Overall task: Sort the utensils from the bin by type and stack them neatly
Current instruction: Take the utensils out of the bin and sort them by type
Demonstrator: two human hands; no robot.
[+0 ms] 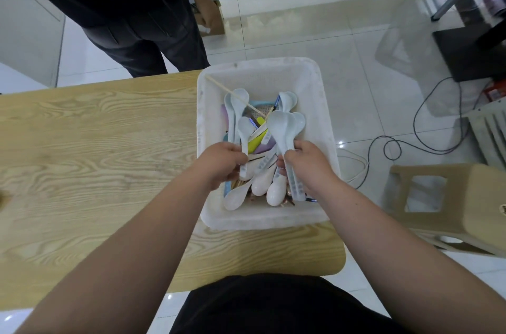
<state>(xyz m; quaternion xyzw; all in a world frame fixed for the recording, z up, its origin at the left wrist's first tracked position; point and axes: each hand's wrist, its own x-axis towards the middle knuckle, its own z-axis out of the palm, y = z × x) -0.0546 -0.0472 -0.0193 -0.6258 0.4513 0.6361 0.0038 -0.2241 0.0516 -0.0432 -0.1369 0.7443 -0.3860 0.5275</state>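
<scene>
Both bare forearms reach forward and converge toward each other, wrists close but not touching. The left hand sits knuckles-up, fingers curled under and pinched around the handle of a white ceramic spoon, whose bowl rises just beyond the fingertips. The right hand mirrors it, thumb side turned inward, fingers wrapped around the handles of a small stack of pale ceramic spoons that fans out ahead of the knuckles.
</scene>
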